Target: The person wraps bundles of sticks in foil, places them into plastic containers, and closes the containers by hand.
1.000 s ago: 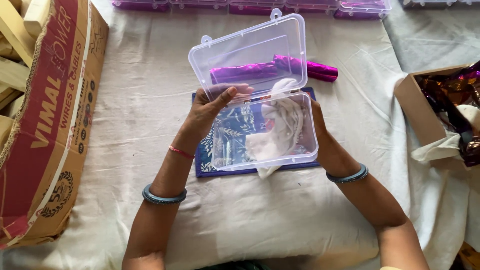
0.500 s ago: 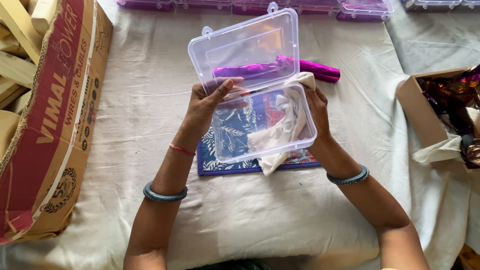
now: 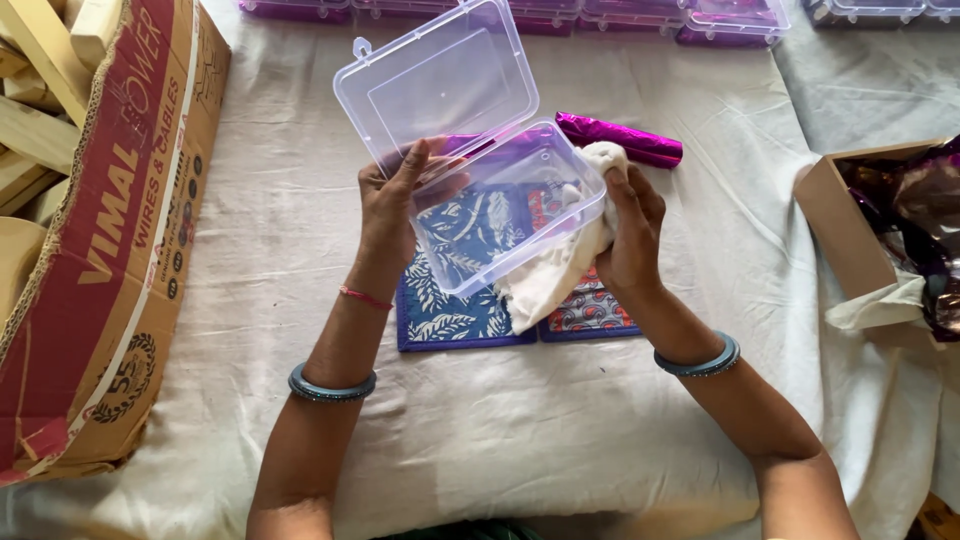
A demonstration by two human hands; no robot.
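1. Clear plastic box (image 3: 500,205), hinged lid raised, was held tilted above the work surface between the two hands.
2. The left hand (image 3: 395,205) was closed on the box's left side, thumb over the rim at the hinge and fingers beneath.
3. The right hand (image 3: 630,235) was clenched around a white cloth (image 3: 560,270), which was pressed against the box's right end and hung down below it.
4. Directly under the hands, a blue leaf-patterned mat (image 3: 455,310) was laid flat, with a second patterned piece (image 3: 590,310) in red and blue touching its right edge.
5. Just beyond the right hand, a shiny magenta foil roll (image 3: 620,140) was seen lying on the surface.
6. The surface itself was covered by a creased off-white sheet (image 3: 520,430), spread across the whole working area.
7. Well to the left of the left hand, a large red-and-tan cardboard carton (image 3: 110,260) holding pale wooden pieces (image 3: 40,110) was placed.
8. Far to the right of the right hand, an open cardboard box (image 3: 850,230) of dark purple foil was stood.
9. Beyond both hands, a row of closed clear boxes with purple contents (image 3: 620,12) was lined along the far edge.
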